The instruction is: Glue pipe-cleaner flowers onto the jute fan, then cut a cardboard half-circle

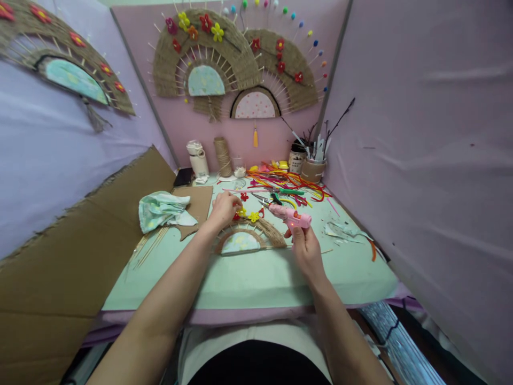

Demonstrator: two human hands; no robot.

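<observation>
Pink glue gun (290, 216) tilted, nozzle left; jute fan (250, 235) flat, flowers (253, 216) on rim.

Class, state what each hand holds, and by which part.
Right hand grips the pink glue gun by its handle. Left hand touches a small flower on the twine fan; any grip is hidden.

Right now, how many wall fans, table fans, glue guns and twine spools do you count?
Wall fans: 3
Table fan: 1
Glue gun: 1
Twine spool: 1
Total: 6
</observation>
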